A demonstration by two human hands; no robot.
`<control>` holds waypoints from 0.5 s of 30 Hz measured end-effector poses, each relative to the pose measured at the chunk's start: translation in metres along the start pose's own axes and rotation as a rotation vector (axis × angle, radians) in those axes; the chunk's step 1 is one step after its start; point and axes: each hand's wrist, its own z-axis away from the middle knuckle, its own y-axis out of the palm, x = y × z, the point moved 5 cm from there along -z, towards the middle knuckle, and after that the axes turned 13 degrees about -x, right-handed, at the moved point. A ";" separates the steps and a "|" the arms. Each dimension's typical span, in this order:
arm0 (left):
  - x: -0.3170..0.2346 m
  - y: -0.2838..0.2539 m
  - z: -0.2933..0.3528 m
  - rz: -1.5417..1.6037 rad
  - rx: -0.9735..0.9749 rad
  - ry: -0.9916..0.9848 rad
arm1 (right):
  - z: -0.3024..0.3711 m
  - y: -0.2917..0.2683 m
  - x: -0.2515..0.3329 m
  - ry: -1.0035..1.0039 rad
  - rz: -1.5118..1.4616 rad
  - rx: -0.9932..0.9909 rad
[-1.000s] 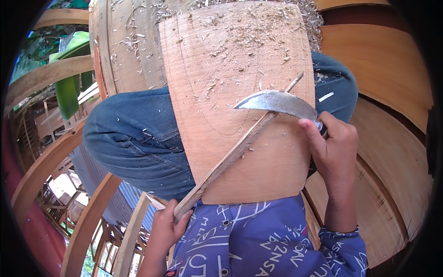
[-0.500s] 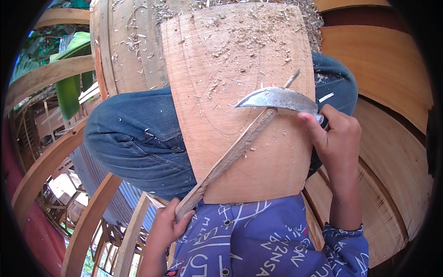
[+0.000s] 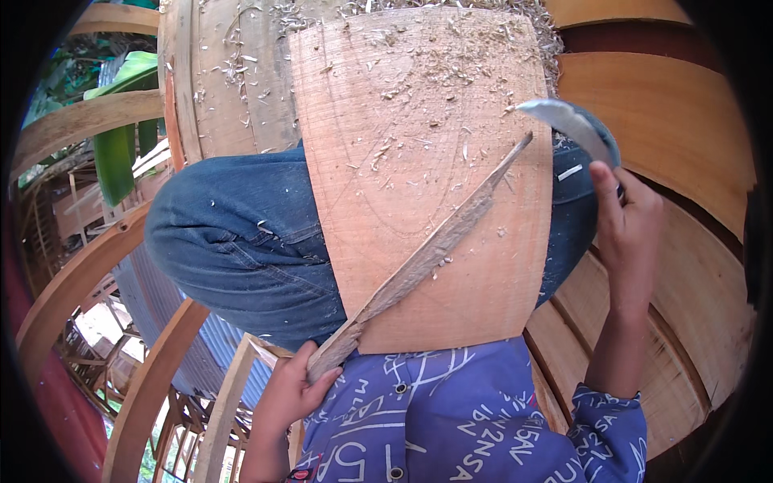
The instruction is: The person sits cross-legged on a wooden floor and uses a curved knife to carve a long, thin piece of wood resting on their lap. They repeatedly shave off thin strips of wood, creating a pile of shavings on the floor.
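Across my lap lies a wide, light wooden board (image 3: 435,298), its lower edge against my shirt. My left hand (image 3: 296,390) grips the thick lower end of a rough wooden stick (image 3: 419,266). The stick slants up to the right over the board and tapers to a thin point. My right hand (image 3: 630,217) is closed round the handle of a curved sickle-like knife (image 3: 568,127), most of the handle hidden by the fingers. The blade, slightly blurred, hangs above the board's upper right edge and my knee, apart from the stick.
Wood shavings (image 3: 451,64) lie over the board's upper part and the planks (image 3: 233,80) beyond. My crossed legs in blue jeans (image 3: 241,233) support the board. Curved wooden slats (image 3: 644,137) stand at the right. A railing of curved bars (image 3: 80,274) runs along the left, with a green leaf (image 3: 121,153) behind.
My right hand has moved the knife up and right, off the stick, so the stick's tip now shows fully. My left hand still holds the stick in nearly the same place.
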 end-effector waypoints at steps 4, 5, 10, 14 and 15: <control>0.000 -0.001 -0.003 0.065 0.029 0.012 | 0.041 0.012 0.037 -0.172 -0.026 0.084; 0.001 -0.002 -0.003 0.083 0.030 0.016 | 0.041 0.013 0.037 -0.173 -0.011 0.077; 0.002 -0.003 -0.002 0.024 0.123 -0.115 | 0.032 0.015 0.037 -0.212 0.064 0.034; 0.001 0.000 -0.003 0.045 0.074 0.005 | 0.023 0.015 0.036 -0.236 0.032 -0.004; 0.001 0.001 -0.003 0.062 0.079 0.008 | 0.018 0.013 0.030 -0.207 0.063 -0.043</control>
